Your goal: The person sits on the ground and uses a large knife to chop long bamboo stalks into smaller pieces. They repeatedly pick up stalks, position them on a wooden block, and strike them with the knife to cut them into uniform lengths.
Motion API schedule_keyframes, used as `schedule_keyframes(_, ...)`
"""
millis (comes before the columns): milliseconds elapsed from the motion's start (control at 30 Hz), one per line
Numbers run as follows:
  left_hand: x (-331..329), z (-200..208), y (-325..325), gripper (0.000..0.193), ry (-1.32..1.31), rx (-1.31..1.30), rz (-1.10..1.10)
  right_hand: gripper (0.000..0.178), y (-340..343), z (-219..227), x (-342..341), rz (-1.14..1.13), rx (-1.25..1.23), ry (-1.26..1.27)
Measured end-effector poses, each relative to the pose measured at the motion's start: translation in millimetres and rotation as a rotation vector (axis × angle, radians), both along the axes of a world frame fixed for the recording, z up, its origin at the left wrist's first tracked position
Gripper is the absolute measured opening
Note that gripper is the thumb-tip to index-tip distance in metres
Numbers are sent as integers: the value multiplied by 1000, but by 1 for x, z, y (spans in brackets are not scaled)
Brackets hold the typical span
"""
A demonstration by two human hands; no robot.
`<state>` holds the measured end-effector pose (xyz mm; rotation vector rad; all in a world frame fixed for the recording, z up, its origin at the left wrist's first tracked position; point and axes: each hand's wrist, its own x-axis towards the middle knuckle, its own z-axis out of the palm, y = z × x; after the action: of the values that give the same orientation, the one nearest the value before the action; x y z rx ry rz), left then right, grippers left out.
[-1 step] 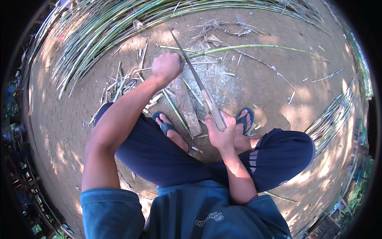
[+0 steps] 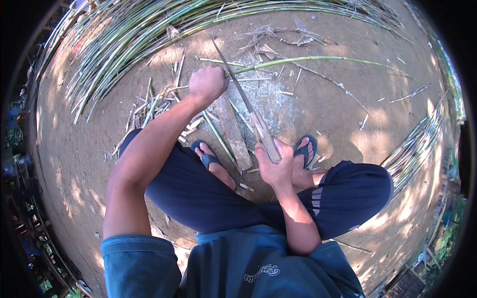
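My left hand [image 2: 208,83] is closed around the near end of a long, thin green bamboo stalk [image 2: 308,57], which curves away to the right. Most of that grip is hidden by the back of the hand. My right hand [image 2: 276,164] is wrapped around the wooden handle of a handsaw [image 2: 259,124]. Its narrow, tapered dark blade points up and to the left, crossing the stalk just right of my left fist. Whether the teeth are in the stalk, I cannot tell. A flat wooden plank [image 2: 232,134] lies on the ground between my feet, below the blade.
A large heap of green stalks [image 2: 129,54] spans the far left and top. Short cut pieces [image 2: 149,107] are piled left of the plank. Another stalk bundle [image 2: 415,146] lies at the right. Dry twigs [image 2: 343,87] and pale dust [image 2: 271,102] cover ground beyond my sandalled feet.
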<state>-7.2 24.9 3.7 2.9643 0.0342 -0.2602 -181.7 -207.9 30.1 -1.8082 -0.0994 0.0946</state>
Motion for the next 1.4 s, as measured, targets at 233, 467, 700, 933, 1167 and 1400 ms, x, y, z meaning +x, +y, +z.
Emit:
schedule_keyframes(233,2,3,1,32,59,-29,41,11,-2,-3,-4,4,14,56)
schedule_keyframes(467,3,3,5,31,11,3,11,11,-3,-4,4,19,-36,4)
schedule_keyframes(700,1,2,0,36,-45,-53,-13,12,-1,5,8,-20,-61,-4)
schedule_keyframes(933,-2,5,0,36,-21,-29,17,10,6,6,19,21,30,-118)
schedule_keyframes(1167,10,8,16,31,-97,11,55,16,0,12,7,-7,-67,61)
schedule_keyframes(1400,4,3,3,30,-100,-13,50,13,-6,19,2,57,-25,-144)
